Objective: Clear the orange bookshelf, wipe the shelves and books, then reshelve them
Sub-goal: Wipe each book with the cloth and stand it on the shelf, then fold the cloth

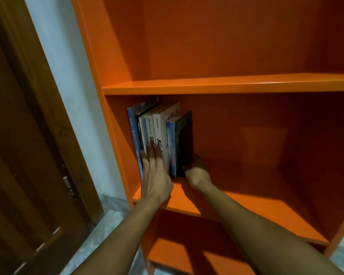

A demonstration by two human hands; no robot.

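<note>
Head view looks down into a tall orange-painted wooden bookshelf (216, 87). Its upper shelf board runs across the middle of the frame with nothing on it in the visible part. On the middle shelf board, a short row of upright paperback books (159, 133) stands packed against the left side wall, spines facing out. The row runs from a blue-spined book at the left wall, through pale and white spines, to a blue spine and then a dark-covered book (185, 141) at the right end, which leans slightly to the right at its top.

The left hand (154, 175) lies flat against the lower spines of the left part of the row, fingers straight and spread, pressing on them and gripping nothing. The right hand (195, 171) is at the foot of the dark-covered book, near the front edge of the middle shelf board; its fingers curl around the bottom right of that book, though the hand is blurred and the exact hold is hard to read. Both bare forearms reach in from the bottom edge of the frame.

Beside the bookshelf's left wall is a pale bluish wall (68, 96), and further left a dark brown wooden door (18, 155). Grey patterned floor (107, 225) shows below.
</note>
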